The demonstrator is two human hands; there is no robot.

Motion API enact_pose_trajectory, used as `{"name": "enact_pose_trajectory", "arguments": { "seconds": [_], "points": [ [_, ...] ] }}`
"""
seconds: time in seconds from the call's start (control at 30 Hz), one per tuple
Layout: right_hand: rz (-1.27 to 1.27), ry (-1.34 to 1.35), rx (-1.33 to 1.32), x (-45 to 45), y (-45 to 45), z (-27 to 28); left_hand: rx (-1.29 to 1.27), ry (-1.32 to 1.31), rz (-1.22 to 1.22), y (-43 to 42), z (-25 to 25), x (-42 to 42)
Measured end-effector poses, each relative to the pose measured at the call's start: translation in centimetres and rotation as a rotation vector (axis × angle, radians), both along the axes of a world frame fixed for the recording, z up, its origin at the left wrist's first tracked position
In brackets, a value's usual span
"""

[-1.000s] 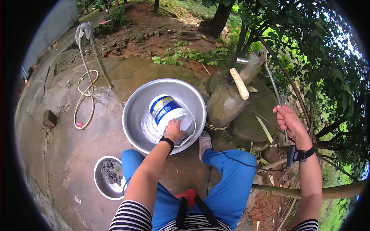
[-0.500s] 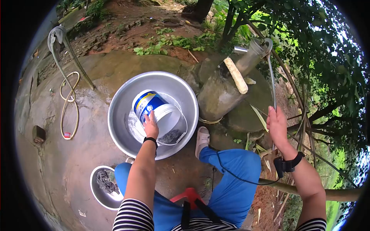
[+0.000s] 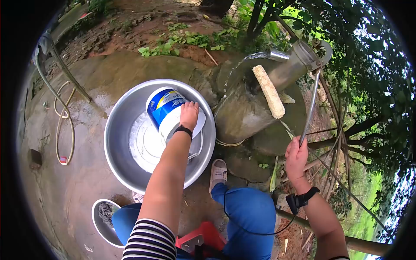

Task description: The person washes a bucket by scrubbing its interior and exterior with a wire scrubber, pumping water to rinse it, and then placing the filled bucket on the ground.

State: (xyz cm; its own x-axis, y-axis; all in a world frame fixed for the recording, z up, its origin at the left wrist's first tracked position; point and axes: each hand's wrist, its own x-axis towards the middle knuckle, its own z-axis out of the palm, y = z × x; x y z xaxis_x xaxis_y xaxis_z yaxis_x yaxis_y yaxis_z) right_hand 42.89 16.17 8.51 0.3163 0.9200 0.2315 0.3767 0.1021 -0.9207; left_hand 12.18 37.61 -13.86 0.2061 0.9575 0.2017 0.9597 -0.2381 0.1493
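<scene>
My right hand [image 3: 297, 157] is closed around the metal lever handle [image 3: 312, 106] of a hand pump [image 3: 292, 67]. Water streams from the pump's short spout [image 3: 278, 55] and arcs down to the left. My left hand [image 3: 189, 115] grips a white plastic bucket [image 3: 171, 123] with a blue and yellow label, at the rim of its mouth. Tilted on its side, the bucket lies inside a large metal basin [image 3: 116, 130]. Its wire bail hangs against the basin's right side, and my forearm hides part of the bucket.
A pale corn cob-like piece [image 3: 268, 92] rests against the pump's concrete base [image 3: 238, 117]. A small basin [image 3: 97, 221] with grey cloth stands at lower left. A hose [image 3: 60, 138] lies on the wet ground, a brick [image 3: 34, 158] beside it. I sit on a red stool [image 3: 203, 236].
The lever's hand end has dropped and water now runs from the spout. My left hand has shifted from the bucket's side to its rim. The bucket mouth has turned further right.
</scene>
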Motion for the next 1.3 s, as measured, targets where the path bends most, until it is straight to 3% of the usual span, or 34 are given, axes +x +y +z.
{"name": "enact_pose_trajectory", "arguments": {
  "seconds": [0.23, 0.4, 0.43, 0.47, 0.5, 0.57, 0.67, 0.9, 1.03, 1.1, 1.2, 1.3],
  "points": [
    [-0.051, 0.077, 0.121, 0.1, 5.0, -5.5, -0.081, 0.146, -0.064, 4.8, -0.5, 2.9],
    [-0.036, 0.024, 0.097, -1.0, 4.4, -4.8, -0.065, 0.118, -0.130, 5.0, -2.6, 3.2],
    [-0.036, 0.106, 0.049, -1.7, 2.9, -3.6, -0.038, 0.067, -0.129, 5.2, -3.3, 3.2],
    [-0.029, 0.118, 0.006, -2.0, 1.1, -1.9, -0.095, 0.232, -0.130, 5.0, -2.1, 3.1],
    [-0.026, 0.237, -0.056, -2.8, -1.1, 0.8, -0.099, 0.225, -0.117, 4.6, -1.0, 2.9],
    [-0.060, 0.196, -0.230, -3.1, -4.8, 7.0, -0.200, 0.270, 0.164, 3.9, 0.3, 2.7],
    [-0.088, 0.001, -0.332, -0.9, -7.2, 10.8, -0.124, 0.164, 0.213, 5.3, -1.8, 2.2],
    [-0.123, -0.199, -0.188, 1.2, -6.3, 5.1, -0.145, -0.047, 0.239, 7.4, -0.8, 2.2],
    [-0.086, -0.046, -0.139, -1.0, -5.2, 3.5, -0.207, -0.149, 0.132, 7.6, -1.2, 1.4],
    [-0.105, -0.016, -0.125, -2.4, -4.2, 2.0, -0.318, -0.117, -0.040, 7.7, -1.7, 1.6],
    [-0.026, 0.097, 0.016, -3.4, -2.0, -1.1, -0.272, -0.234, -0.132, 7.4, -2.8, 1.8],
    [-0.038, 0.058, 0.139, -2.5, 1.3, -5.0, -0.298, -0.241, -0.265, 6.0, -1.7, 1.9]
  ]
}}
